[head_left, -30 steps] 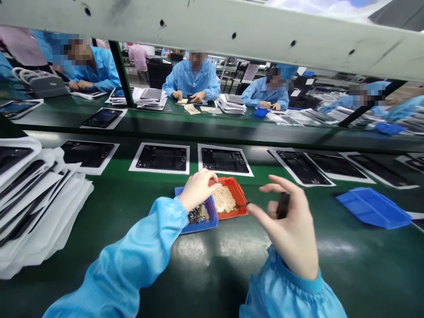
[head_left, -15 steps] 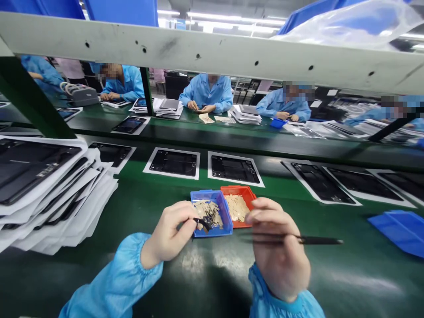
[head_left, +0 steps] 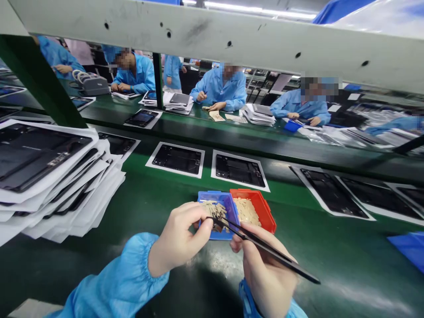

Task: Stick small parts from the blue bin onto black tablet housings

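My left hand (head_left: pixel 180 238) is closed in a pinch on a small dark part (head_left: pixel 217 226) just in front of the blue tray (head_left: pixel 228 207). My right hand (head_left: pixel 265 269) grips black tweezers (head_left: pixel 265 249), whose tips meet that part at my left fingertips. The blue tray holds small dark and tan pieces. Beside it on the right, an orange tray (head_left: pixel 261 205) holds tan strips (head_left: pixel 247 212). Both sleeves are light blue.
A tall leaning stack of black panels on white sheets (head_left: pixel 49 176) fills the left. More black panels on white sheets (head_left: pixel 177 159) lie in a row along the green belt. A blue lid (head_left: pixel 409 249) lies at right. Several people in blue work across the line behind a grey beam (head_left: pixel 212 35).
My left hand left the trays with a small part and drew back toward me. My right hand turned the tweezers and brought their tips to that part. The view shifted right.
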`<state>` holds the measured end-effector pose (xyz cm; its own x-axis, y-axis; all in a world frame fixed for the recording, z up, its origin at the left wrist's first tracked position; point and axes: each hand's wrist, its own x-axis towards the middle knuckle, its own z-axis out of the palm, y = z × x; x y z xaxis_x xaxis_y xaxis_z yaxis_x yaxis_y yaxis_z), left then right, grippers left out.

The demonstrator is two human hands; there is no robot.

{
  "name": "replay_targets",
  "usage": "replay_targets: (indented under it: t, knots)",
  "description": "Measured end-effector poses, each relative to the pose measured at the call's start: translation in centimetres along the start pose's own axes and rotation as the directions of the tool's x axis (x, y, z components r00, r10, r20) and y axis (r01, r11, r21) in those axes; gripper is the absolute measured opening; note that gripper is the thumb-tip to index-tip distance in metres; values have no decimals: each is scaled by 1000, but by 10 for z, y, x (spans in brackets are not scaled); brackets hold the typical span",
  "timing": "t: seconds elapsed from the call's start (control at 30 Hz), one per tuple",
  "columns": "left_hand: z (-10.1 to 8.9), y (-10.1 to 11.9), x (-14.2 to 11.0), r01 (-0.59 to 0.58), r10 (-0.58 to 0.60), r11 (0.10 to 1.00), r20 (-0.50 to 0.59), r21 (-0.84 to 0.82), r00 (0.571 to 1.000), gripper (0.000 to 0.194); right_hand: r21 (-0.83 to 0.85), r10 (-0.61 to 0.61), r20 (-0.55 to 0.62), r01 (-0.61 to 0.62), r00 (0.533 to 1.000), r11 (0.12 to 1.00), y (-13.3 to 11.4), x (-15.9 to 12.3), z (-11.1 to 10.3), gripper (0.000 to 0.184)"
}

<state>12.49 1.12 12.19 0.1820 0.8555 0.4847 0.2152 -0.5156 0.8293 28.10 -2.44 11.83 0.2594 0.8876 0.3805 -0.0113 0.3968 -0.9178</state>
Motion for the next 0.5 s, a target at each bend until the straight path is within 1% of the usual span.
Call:
replay_targets:
  t: [0.1,0.17,0.3,0.4,0.5]
  knots:
    - [1,1,0,14,-14,1000,2,16,1000,19,-93,-8,5,8,1000,996,0,0,1,17]
    - [1,2,0,18,-17,1000,9,-5,1000,19,-125,-31,32,35,999,992,1,1,1,15]
    - [0,3,-3,35,-29,995,67,-90,997,19,-59,-90,88,95,992,994,5,4,1,13]
    - [0,4,-6,56,-44,992,105,-115,993,20,-3,-77,122,78,990,997,7,5,-1,13]
    - [2,4,-5,70,-56,991,116,-113,992,19,21,-54,143,52,988,998,7,5,-3,13]
